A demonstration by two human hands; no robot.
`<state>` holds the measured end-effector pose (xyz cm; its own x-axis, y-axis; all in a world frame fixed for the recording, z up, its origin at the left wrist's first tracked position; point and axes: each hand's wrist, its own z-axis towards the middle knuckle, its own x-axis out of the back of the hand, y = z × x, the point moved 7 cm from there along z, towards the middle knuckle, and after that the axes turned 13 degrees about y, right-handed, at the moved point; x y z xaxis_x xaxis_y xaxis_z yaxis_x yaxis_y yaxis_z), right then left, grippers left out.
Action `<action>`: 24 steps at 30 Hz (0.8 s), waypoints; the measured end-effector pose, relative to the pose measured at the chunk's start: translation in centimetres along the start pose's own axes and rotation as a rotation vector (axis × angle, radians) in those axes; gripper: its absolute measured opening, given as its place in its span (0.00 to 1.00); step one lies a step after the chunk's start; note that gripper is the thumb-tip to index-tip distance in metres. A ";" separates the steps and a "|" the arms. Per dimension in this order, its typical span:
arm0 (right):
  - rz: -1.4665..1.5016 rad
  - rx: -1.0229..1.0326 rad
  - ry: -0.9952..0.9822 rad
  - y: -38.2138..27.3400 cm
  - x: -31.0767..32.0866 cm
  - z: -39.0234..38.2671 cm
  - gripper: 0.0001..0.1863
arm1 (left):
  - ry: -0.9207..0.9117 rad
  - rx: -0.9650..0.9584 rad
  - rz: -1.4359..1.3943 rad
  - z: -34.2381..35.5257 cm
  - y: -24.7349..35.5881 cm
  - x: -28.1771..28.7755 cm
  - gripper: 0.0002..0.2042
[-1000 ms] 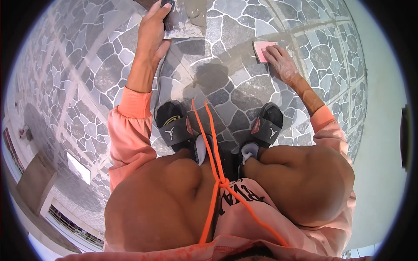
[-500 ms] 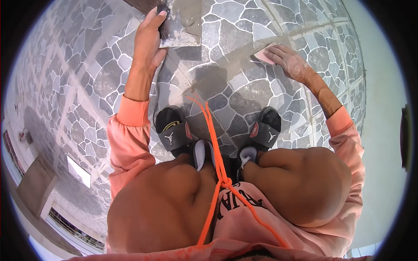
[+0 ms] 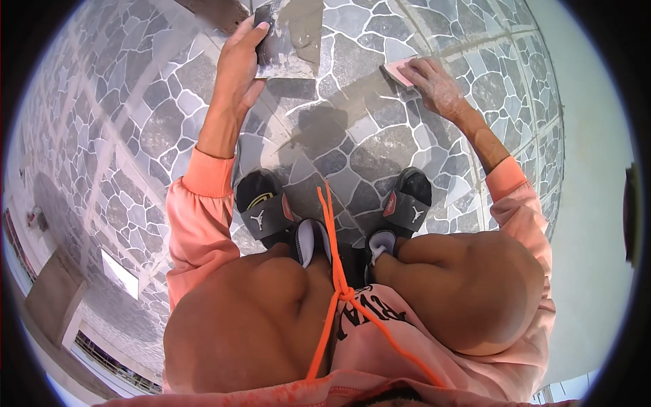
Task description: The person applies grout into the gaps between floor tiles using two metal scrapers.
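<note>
My left hand (image 3: 236, 68) is closed on the dark edge or handle of a flat, mortar-smeared trowel (image 3: 274, 66), at the far left of centre. Wet grey mortar (image 3: 308, 30) covers the right part of its plate. To the right, my right hand (image 3: 442, 91) grips a thin pink pad (image 3: 397, 72), thumb side hidden, with the pad's edge down at the floor. Beside and below the pad runs a grey mortar smear (image 3: 356, 98) over the stone-patterned floor tiles (image 3: 380, 159) with white joint lines.
I squat with both feet in dark slide sandals (image 3: 409, 197) close behind the smear. A pale wall (image 3: 590, 203) rises along the right. A brown block-like object (image 3: 220, 12) lies beyond my left hand. Orange hood cords (image 3: 332, 237) dangle between my knees.
My right hand and the pink pad have moved left and slightly farther away along the smear. The trowel in my left hand has shifted a little right in view. The orange cords have swung.
</note>
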<state>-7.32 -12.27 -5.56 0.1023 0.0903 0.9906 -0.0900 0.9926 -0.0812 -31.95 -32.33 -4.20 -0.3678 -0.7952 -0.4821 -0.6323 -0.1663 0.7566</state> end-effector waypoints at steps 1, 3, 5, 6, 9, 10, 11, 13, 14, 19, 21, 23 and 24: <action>-0.027 0.016 -0.004 -0.7 -0.7 -0.3 0.32 | -0.002 -0.008 0.011 0.2 -0.2 -0.4 0.18; -0.104 0.073 0.043 -1.6 -1.9 -1.3 0.35 | 0.006 -0.027 0.047 -0.3 0.2 -1.2 0.19; 0.028 0.117 -0.142 -1.4 -2.4 -2.8 0.34 | 0.020 -0.047 0.080 -1.0 0.7 -1.3 0.19; 0.111 0.141 -0.158 -1.1 -1.4 -2.5 0.34 | 0.019 -0.057 0.080 -1.2 1.1 -1.2 0.19; 0.249 -0.075 -0.087 1.6 0.9 -1.8 0.33 | 0.052 -0.053 0.100 -1.5 0.7 -0.4 0.19; 0.226 -0.177 0.034 3.0 1.5 -1.7 0.26 | 0.053 -0.051 0.089 -1.4 0.4 -0.3 0.19; 0.223 -0.175 0.034 3.0 1.8 -1.4 0.26 | 0.053 -0.050 0.078 -1.3 0.1 -0.3 0.19; 0.361 -0.765 -0.075 6.5 1.1 -2.6 0.21 | 0.052 -0.033 0.088 -1.2 -0.6 -0.2 0.19; 0.592 -0.972 -0.121 6.8 1.2 -3.1 0.20 | 0.049 -0.016 0.104 -1.2 -0.9 -0.2 0.18; 1.448 -1.246 0.210 5.3 -0.3 -4.1 0.21 | 0.033 0.009 0.114 -1.1 -2.3 0.1 0.17; 1.562 -1.220 0.253 3.9 0.7 -3.1 0.22 | 0.062 0.036 0.111 -1.1 -2.9 -0.1 0.17; 1.613 -1.205 0.253 3.3 1.1 -2.7 0.21 | 0.077 0.048 0.108 -1.0 -3.4 -0.3 0.17; 1.613 -1.203 0.252 3.2 1.4 -2.7 0.21 | 0.087 0.061 0.142 -1.0 -3.7 -0.5 0.17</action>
<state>-4.78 -8.73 -4.73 0.7363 0.6729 -0.0706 0.3403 -0.4585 -0.8209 -28.76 -31.89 -6.35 -0.3975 -0.8559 -0.3307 -0.6198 -0.0153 0.7846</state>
